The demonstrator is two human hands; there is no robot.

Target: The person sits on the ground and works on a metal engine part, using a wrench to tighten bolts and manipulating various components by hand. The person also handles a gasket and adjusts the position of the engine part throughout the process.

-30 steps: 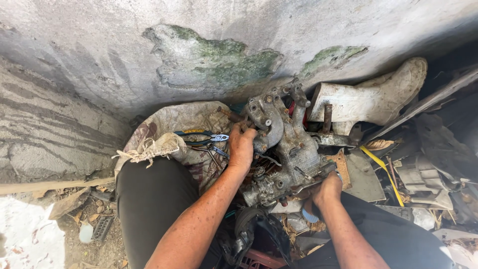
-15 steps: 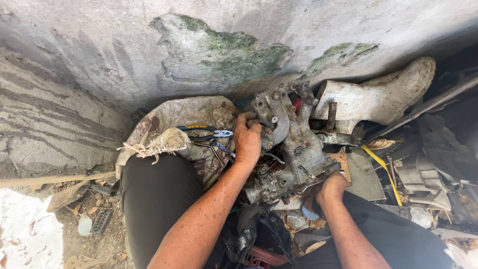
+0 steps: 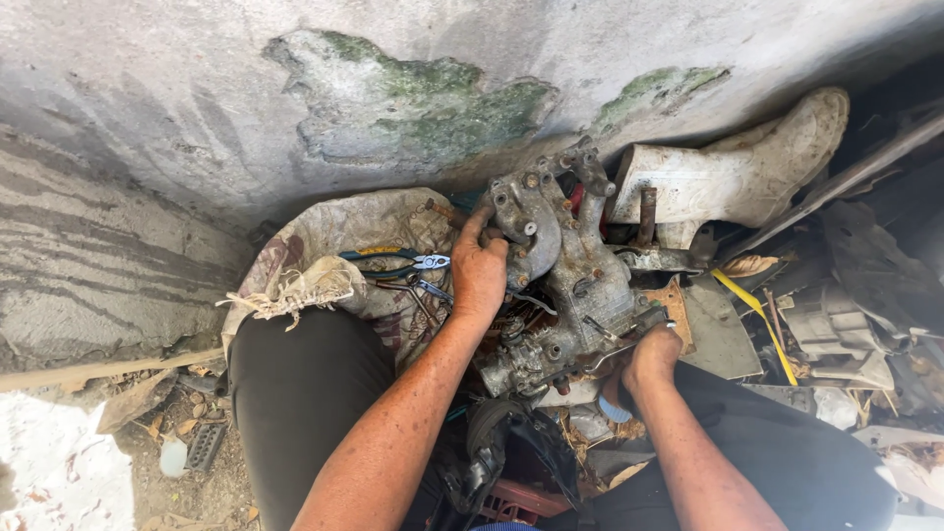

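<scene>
The left hand (image 3: 479,270) has its fingers curled over the upper left lobe of a grimy grey metal engine part (image 3: 562,270), thumb side toward the wall; the fingertips wrap behind the casting and cannot be seen, so the hold reads as a firm grasp on that edge. The right hand (image 3: 649,356) sits at the part's 4 o'clock corner, knuckles up, fist closed around the casting's lower edge or a thin rod there; which of the two is hard to make out, since the fingers are tucked under and hidden. The engine part itself stands tilted between the knees, in the middle of the view, its lower end buried among dark scrap.

At 9 o'clock from the left hand, blue-handled pliers (image 3: 398,262) lie on a stained cloth sack (image 3: 339,236), whose frayed edge drapes over the black-trousered left leg (image 3: 300,393). At 2 o'clock from the part, a dirty white rubber boot (image 3: 733,177) lies on its side against the peeling concrete wall (image 3: 295,108). A yellow strip (image 3: 752,320) runs through the junk at 3 o'clock, where the items blur into clutter.
</scene>
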